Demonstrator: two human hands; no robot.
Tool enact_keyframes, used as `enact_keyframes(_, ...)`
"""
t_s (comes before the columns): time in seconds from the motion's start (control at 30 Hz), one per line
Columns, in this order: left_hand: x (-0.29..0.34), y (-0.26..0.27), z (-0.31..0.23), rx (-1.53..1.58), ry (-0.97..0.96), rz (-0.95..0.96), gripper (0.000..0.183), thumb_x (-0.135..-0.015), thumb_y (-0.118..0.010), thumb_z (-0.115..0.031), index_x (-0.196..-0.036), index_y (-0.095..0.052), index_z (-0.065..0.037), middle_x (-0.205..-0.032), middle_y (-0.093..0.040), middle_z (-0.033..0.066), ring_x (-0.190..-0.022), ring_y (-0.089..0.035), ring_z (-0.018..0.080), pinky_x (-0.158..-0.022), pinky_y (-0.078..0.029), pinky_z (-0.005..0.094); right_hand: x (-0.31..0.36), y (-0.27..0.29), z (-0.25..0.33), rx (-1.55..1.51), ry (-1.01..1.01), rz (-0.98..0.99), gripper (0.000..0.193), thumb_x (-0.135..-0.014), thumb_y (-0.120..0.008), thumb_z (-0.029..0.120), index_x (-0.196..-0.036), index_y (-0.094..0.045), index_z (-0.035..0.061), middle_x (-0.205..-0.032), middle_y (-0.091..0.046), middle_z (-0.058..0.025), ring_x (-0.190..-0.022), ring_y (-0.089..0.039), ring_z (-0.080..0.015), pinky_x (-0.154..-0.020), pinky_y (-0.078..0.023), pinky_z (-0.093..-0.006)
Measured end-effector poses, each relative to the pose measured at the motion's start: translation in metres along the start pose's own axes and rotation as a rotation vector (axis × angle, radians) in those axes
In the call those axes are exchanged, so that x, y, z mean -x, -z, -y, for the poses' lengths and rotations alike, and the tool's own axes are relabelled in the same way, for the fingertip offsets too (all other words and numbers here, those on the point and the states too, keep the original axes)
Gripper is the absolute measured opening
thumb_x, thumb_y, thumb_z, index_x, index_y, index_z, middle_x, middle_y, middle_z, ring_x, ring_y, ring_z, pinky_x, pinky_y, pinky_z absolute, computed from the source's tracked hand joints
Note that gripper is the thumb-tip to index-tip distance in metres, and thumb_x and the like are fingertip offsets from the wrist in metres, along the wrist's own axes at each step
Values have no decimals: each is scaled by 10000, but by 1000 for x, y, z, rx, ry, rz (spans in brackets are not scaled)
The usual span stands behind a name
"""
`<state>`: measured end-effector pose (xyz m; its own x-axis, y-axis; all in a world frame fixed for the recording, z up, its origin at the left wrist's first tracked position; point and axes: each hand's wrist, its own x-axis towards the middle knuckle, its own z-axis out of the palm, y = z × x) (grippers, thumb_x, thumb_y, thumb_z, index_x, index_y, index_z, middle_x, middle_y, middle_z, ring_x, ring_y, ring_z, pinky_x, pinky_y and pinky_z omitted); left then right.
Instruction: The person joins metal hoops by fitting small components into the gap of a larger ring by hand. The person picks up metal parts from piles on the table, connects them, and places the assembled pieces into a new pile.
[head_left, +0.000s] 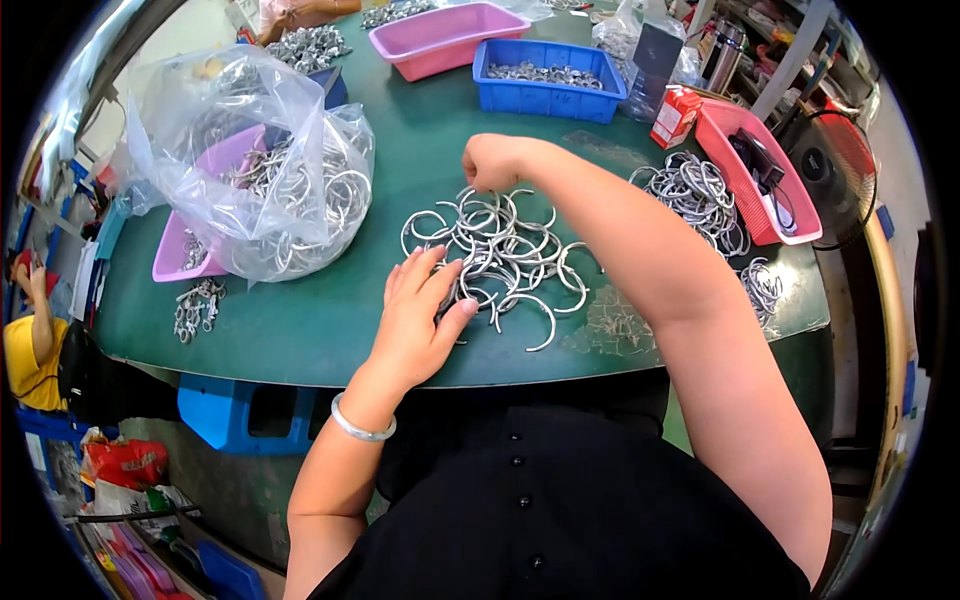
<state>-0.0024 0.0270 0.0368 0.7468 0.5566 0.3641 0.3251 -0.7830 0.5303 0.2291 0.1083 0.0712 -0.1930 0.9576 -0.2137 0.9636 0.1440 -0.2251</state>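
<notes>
A loose pile of silver C-shaped metal bangles [515, 250] lies on the green tabletop in front of me. My left hand [415, 310] rests at the pile's near left side with its fingers spread, touching the bangles. Over the far edge of the pile, my right hand [492, 162] is curled with its fingers pointing down; its fingertips are at the bangles, and whatever they hold is hidden. A single bangle [540, 325] sticks out at the near side of the pile. On my left wrist is a pale bangle [360, 425].
A clear plastic bag [300, 225] of metal rings stands at left over a pink tray [180, 262]. Behind are a pink tub [450, 42] and a blue tray [545, 105]. Another ring heap [695, 195] and a pink basket [765, 190] lie right. A person [38, 345] sits at far left.
</notes>
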Motion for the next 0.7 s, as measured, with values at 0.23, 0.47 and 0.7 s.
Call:
enact_keyframes(0.23,11,-2,-7,148,8,-101,341,-772,-557,-134,-1076,-521,19,-1159,-470,187,-1080,-451,316,-912,-343,343,46,32,-1,-251,-13,-212,172,-637,-547,62,-781,-610,-9,-691,-602,-128,-639,-575,-213,-585,-459,-317)
enact_keyframes(0.47,8,-7,-31,987,356,-240,301,-848,-512,-101,-1112,-476,38,-962,-569,92,-835,-547,126,-742,-434,233,104,3,34,-1134,-62,-327,100,-725,-566,61,-806,-555,3,-654,-536,3,-552,-483,-59,-490,-383,-192)
enact_keyframes(0.7,1,-6,-45,1290,527,-186,171,-872,-463,-132,-950,-554,-10,-776,-589,67,-656,-553,126,-622,-450,243,139,-40,39,-1581,-48,-317,87,-758,-586,75,-815,-540,28,-679,-535,-14,-550,-497,-80,-493,-402,-209)
